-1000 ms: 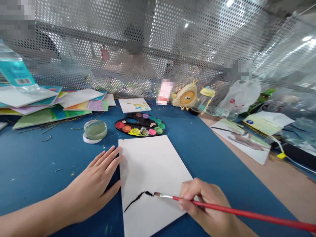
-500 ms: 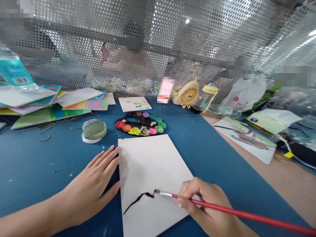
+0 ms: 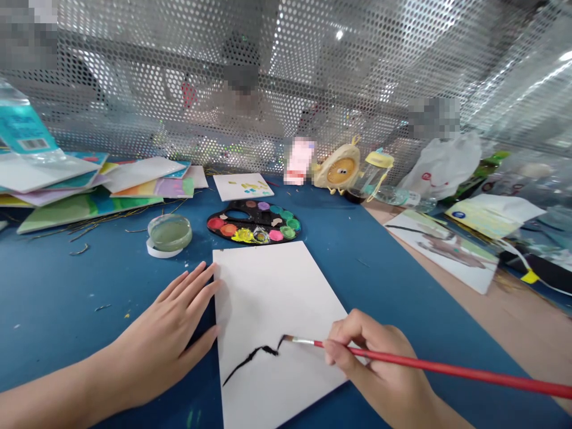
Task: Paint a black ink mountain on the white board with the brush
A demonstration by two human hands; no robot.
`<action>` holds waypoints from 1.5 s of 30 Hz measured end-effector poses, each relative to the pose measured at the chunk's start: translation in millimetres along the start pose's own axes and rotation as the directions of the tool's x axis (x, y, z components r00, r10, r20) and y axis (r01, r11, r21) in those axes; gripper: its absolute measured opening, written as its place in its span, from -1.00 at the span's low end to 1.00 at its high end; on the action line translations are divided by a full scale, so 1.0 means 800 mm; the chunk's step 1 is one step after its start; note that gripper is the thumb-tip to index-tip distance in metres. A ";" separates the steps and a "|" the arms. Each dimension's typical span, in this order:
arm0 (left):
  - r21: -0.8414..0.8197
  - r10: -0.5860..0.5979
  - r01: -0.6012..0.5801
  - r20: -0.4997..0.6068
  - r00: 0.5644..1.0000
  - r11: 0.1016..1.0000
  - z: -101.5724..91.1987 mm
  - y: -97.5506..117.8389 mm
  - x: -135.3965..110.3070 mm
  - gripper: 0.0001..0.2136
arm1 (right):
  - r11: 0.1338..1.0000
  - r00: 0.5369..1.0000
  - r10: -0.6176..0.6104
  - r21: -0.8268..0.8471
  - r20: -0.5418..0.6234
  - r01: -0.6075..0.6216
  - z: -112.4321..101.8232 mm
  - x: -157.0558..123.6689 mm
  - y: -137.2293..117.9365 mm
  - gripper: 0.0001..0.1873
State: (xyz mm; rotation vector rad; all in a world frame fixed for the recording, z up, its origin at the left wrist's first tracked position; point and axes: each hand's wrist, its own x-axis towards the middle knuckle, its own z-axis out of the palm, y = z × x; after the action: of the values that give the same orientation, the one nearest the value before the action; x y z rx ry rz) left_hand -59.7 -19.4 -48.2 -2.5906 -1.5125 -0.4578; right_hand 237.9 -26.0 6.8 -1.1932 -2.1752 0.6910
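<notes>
My left hand (image 3: 165, 333) lies flat on the blue mat with its fingers spread, the fingertips and thumb at the left edge of a white sheet of paper (image 3: 277, 280). My right hand (image 3: 375, 363) grips a red-handled paintbrush (image 3: 447, 372) low on the handle. Its dark tip touches the right end of a thin black painted stroke (image 3: 250, 358) on the lower part of the sheet.
A round paint palette (image 3: 254, 221) and a glass dish of greenish liquid (image 3: 170, 232) stand beyond the sheet. Painted cards (image 3: 89, 190) pile up at left, a painted sheet (image 3: 442, 250) lies at right, and a perforated metal screen (image 3: 179, 77) rises behind.
My right hand and the brush have shifted slightly up the sheet. The black stroke now ends in a small upward hook at the brush tip. My left hand has stayed in place.
</notes>
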 end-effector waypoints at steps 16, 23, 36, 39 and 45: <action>0.039 0.016 -0.016 0.002 1.000 0.999 0.003 -0.002 -0.002 -0.48 | 0.998 0.993 -0.063 -0.016 -0.100 0.061 -0.001 0.002 0.000 -0.67; 0.041 0.007 -0.008 0.020 1.000 0.999 0.002 -0.001 0.000 -0.50 | 0.998 0.993 -0.060 -0.028 -0.102 0.057 -0.002 0.002 -0.003 -0.69; 0.082 0.011 -0.015 0.041 0.999 0.997 -0.003 0.001 0.001 -0.50 | 0.986 0.981 -0.061 0.141 -0.185 0.088 -0.008 0.016 -0.009 -0.78; 0.049 -0.011 0.007 0.089 0.996 0.999 -0.008 0.002 0.002 -0.50 | 0.981 0.990 -0.075 0.171 -0.120 0.095 -0.014 0.040 -0.022 -0.81; -0.026 -0.074 0.079 0.144 0.987 0.997 -0.016 0.003 0.007 -0.51 | 0.975 0.975 -0.217 0.033 -0.055 0.219 -0.003 0.146 -0.058 -0.89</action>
State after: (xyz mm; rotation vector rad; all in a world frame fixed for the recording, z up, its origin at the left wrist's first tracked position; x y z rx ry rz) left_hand -58.0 -19.0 -34.4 -2.6478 -1.6673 -0.3117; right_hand 160.6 53.5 65.9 -0.9239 -2.1974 0.5996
